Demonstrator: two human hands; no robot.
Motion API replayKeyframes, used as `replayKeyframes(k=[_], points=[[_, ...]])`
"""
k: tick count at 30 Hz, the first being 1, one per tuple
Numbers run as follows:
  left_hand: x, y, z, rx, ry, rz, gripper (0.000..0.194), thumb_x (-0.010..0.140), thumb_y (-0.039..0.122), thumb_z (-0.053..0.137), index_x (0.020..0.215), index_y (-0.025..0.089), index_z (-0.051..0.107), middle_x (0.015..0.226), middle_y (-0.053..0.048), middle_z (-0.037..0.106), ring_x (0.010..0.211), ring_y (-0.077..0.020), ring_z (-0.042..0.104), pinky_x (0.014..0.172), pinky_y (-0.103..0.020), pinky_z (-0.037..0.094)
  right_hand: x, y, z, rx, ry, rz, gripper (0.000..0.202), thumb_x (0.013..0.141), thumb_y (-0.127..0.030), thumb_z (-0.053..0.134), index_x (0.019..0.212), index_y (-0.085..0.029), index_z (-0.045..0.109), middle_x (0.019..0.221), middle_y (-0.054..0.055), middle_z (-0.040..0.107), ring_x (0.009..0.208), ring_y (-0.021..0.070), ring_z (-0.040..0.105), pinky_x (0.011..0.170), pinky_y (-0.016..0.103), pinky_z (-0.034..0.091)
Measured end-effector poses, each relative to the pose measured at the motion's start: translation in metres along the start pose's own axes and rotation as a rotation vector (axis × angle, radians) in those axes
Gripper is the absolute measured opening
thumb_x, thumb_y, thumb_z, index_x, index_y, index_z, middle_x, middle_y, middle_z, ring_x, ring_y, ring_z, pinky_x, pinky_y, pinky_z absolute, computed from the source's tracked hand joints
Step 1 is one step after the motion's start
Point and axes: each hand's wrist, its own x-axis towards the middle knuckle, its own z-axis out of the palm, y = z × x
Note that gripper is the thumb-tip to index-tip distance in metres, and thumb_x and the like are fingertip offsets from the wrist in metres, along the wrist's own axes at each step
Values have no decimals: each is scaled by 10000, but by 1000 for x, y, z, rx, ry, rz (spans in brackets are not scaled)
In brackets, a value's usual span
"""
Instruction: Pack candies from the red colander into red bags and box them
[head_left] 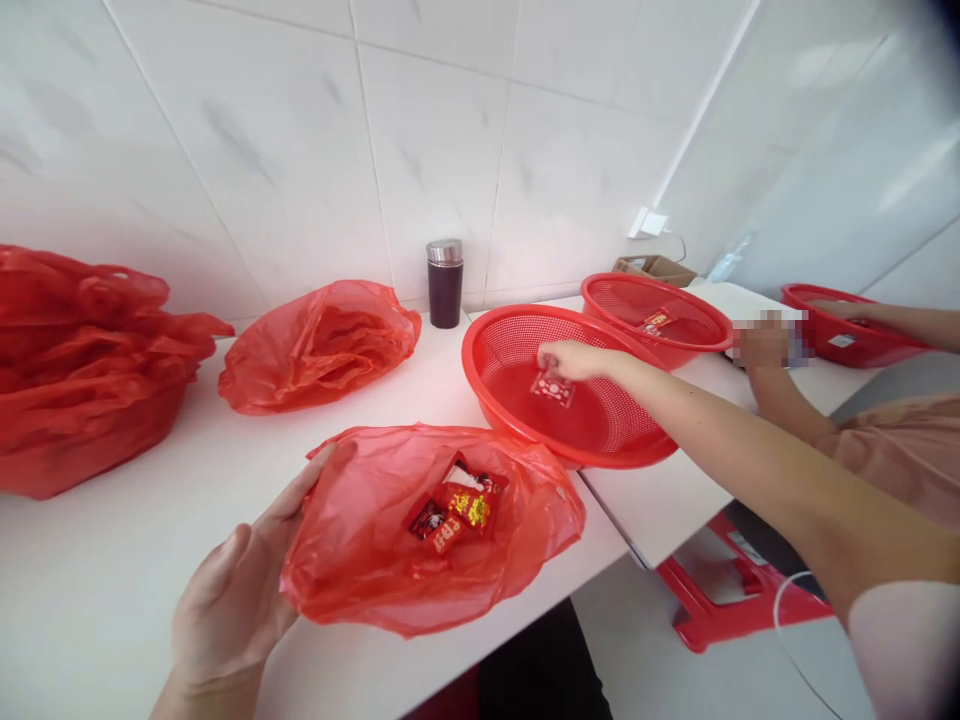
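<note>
My left hand [238, 590] is open along the left side of a lined red plastic bag [337, 570]. Its thumb stands apart, and the fingers stretch against the bag's rim, partly behind the film. Inside the spread bag lie several small red snack packets [469, 500] with yellow and white print. To the right, my right hand [562, 360] reaches over a red perforated basket [491, 400]. Its fingers are pinched on a small clear packet with red and white print [553, 388], just above the basket's bottom.
Behind the bag lies another red bag [315, 350]; a heap of red bags [82, 370] is at left. A dark tumbler [445, 285] stands by the wall. Another red basket [652, 340] holds a packet. At right, a co-worker's hand [847, 308] is at a red basin [817, 340].
</note>
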Motion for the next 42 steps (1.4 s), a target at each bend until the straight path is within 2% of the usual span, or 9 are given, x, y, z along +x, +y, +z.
replayKeyframes(k=[3, 7, 12, 16, 22, 27, 32, 38, 42], points=[[1, 4, 1, -31, 10, -51, 602, 859, 551, 470, 1407, 302, 486, 1491, 11, 459, 1357, -317, 414, 981, -372, 509, 20, 13, -1, 7, -15, 34, 464, 891, -378, 632, 1298, -185, 522, 1308, 121, 544, 1112, 247, 580, 925, 437, 495], [0, 11, 2, -6, 34, -142, 617, 796, 558, 573, 1373, 346, 516, 1469, 33, 488, 1345, -320, 432, 977, -360, 510, 35, 13, 9, 35, -109, 2, 817, 637, -417, 834, 1356, -212, 506, 1352, 147, 534, 1188, 315, 544, 956, 382, 452], [0, 8, -1, 99, 122, -103, 636, 833, 625, 449, 1401, 341, 476, 1508, 17, 434, 1361, -339, 406, 938, -410, 538, 36, 1, 12, 100, -181, -44, 455, 643, -340, 797, 1044, -157, 686, 1023, 106, 694, 929, 260, 651, 776, 310, 476], [1, 3, 0, 99, 144, -9, 620, 844, 614, 411, 1385, 326, 504, 1530, 19, 397, 1393, -344, 352, 927, -431, 544, 21, -14, -11, 198, -196, -113, 349, 686, -332, 751, 973, -144, 688, 919, 83, 703, 803, 196, 646, 720, 280, 477], [2, 4, 12, 174, 114, 6, 616, 817, 593, 482, 1365, 317, 526, 1556, 10, 350, 1403, -348, 331, 971, -431, 507, -44, -81, -54, 835, -226, -471, 345, 819, -347, 638, 1115, -177, 591, 1034, 55, 650, 823, 123, 620, 786, 276, 504], [4, 0, 16, 144, 59, 85, 660, 819, 578, 478, 1394, 254, 486, 1555, -41, 348, 1408, -343, 318, 1043, -450, 439, -97, -164, -28, 720, -528, -697, 276, 825, -310, 656, 1078, -203, 626, 923, 17, 651, 782, 121, 615, 711, 253, 492], [1, 2, 18, 86, 14, 139, 667, 813, 544, 514, 1404, 238, 480, 1562, -25, 340, 1440, -306, 257, 1087, -399, 396, -110, -203, 19, 319, -130, -771, 112, 894, -180, 521, 858, -187, 628, 935, 35, 634, 821, 143, 577, 734, 278, 440], [3, 4, 15, 104, 26, 185, 632, 836, 503, 523, 1395, 210, 497, 1545, -35, 374, 1420, -278, 304, 1011, -315, 454, -128, -203, 41, 358, 176, -634, 184, 938, -165, 456, 1056, -196, 594, 1027, 65, 659, 901, 176, 612, 771, 310, 474], [11, 0, 16, 133, 138, 213, 500, 850, 418, 530, 1306, 219, 575, 1467, -47, 484, 1370, -271, 390, 1023, -333, 434, -176, -218, 46, 525, 335, -875, 182, 929, -121, 457, 1033, -165, 601, 1008, 84, 662, 948, 175, 596, 850, 321, 478]])
